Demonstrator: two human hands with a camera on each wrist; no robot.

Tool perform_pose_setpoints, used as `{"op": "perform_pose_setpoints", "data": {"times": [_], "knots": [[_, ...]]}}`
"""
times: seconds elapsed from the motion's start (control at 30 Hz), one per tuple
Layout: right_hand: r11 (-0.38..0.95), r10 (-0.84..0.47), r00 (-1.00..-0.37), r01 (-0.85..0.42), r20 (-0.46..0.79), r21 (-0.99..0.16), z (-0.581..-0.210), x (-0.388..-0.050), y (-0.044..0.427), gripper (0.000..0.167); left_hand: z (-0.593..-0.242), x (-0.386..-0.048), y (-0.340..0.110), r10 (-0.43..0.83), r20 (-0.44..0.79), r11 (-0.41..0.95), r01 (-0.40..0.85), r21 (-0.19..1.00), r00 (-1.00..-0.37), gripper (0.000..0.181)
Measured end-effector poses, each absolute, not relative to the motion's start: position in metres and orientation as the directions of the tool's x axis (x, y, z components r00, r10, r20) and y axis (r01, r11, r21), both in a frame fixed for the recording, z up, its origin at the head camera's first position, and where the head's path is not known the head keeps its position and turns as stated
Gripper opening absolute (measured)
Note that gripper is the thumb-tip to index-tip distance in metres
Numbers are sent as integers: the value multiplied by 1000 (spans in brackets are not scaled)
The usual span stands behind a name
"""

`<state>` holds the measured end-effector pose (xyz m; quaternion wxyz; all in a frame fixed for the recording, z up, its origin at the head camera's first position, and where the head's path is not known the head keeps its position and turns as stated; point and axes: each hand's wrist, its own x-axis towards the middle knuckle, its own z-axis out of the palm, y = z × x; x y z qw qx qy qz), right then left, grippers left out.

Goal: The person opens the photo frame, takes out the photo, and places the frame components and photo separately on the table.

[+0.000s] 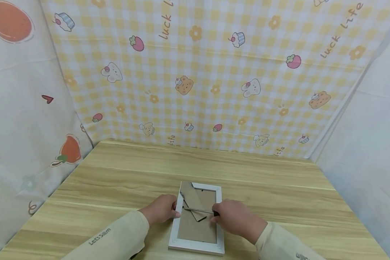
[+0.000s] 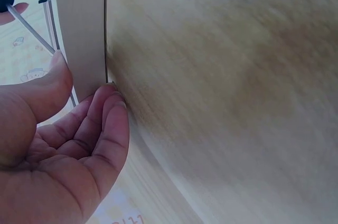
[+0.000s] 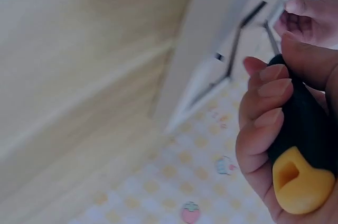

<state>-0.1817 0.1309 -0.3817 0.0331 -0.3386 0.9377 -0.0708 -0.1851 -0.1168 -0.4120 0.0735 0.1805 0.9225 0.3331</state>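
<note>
A white picture frame lies back side up on the table, with a brown backing board inside its border. My left hand grips the frame's left edge; in the left wrist view the thumb of that hand is on one face and the curled fingers are at the outer side. My right hand holds a screwdriver by its black and yellow handle. The metal shaft reaches left across the backing, its tip near the left inner border.
The frame rests on a wood-grain table. Behind the table hangs a yellow checked cloth, with a white printed cloth at the left and a pale one at the right.
</note>
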Motion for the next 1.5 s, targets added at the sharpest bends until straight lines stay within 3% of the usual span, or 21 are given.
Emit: {"op": "perform_pose_setpoints", "data": {"times": [0.4, 0.9, 1.23, 1.5], "knots": [[799, -599, -796, -588, -89, -126, -370, -181, 123, 24, -414, -187, -116, 394, -19, 716, 294, 633, -919, 33], [739, -660, -751, -653, 15, -167, -399, -188, 136, 19, -415, -190, -117, 390, -26, 737, 295, 608, -921, 33], [759, -651, -759, -651, -33, -9, -376, -199, 122, 31, -410, -188, -117, 372, -57, 722, 251, 645, -926, 31], [680, -724, -689, -716, -9, 158, -354, -205, 108, 35, -408, -188, -117, 361, -73, 715, 226, 661, -930, 32]]}}
